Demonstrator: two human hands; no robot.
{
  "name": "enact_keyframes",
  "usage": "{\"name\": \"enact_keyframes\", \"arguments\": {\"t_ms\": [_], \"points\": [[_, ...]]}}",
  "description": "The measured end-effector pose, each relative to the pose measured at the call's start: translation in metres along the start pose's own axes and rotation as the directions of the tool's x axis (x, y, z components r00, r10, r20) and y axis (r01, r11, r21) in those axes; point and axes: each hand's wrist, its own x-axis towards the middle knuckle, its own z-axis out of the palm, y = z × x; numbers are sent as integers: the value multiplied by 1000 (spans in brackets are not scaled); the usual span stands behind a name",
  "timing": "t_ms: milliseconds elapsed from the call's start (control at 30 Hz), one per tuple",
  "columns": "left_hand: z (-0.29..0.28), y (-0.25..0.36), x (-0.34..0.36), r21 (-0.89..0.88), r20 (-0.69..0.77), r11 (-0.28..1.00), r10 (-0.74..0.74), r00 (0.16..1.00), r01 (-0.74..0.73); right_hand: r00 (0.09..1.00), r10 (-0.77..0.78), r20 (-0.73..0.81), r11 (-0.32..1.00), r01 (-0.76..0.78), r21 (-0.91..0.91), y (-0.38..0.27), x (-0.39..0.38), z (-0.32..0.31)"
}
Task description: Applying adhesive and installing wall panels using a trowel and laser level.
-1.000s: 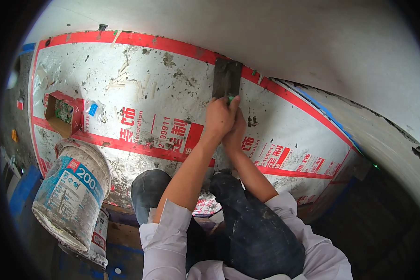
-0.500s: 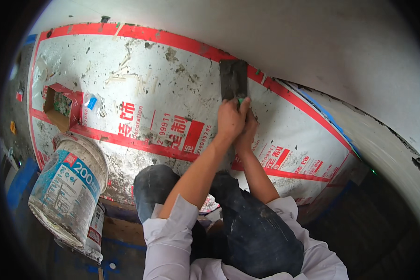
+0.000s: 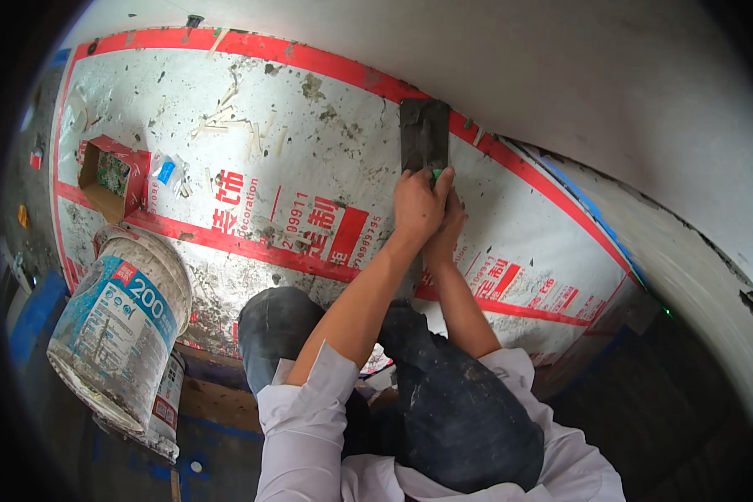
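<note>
My left hand is closed on the green handle of a grey, mortar-smeared trowel. My right hand is closed beneath it on the same trowel, its fingers partly hidden by my left hand. The trowel lies lengthwise, its top end on the red border band of a white printed protective sheet, close below a pale wall surface. Grey debris and small pale strips are scattered over the sheet left of the trowel.
A dirty white bucket with a blue label stands at lower left over another container. An open cardboard box and a small blue packet lie on the sheet. My knees are below my arms. A dark floor is at right.
Both hands and the trowel have shifted slightly right along the red band, still gripped. The whole view has moved a little, so the sheet and bucket sit higher in the picture.
</note>
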Motion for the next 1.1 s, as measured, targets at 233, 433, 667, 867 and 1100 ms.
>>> {"name": "enact_keyframes", "arguments": {"t_ms": [233,433,667,867,1100], "points": [[-6,3,5,-24,60,1000,3,998,-1,999,52,-17,998,-51,20,9,2,7],[12,5,3,0,-73,1000,8,997,-8,992,114,53,993,-113,-24,12,0,-18],[-11,-3,13,-8,25,999,46,999,-46,989,146,-16,987,-145,74,6,-9,8],[-9,2,-5,50,23,998,-27,999,26,987,138,82,988,-143,59,-3,-8,2],[-19,-9,8,47,87,996,66,994,-71,998,44,54,999,-45,17,-2,-8,9]]}}
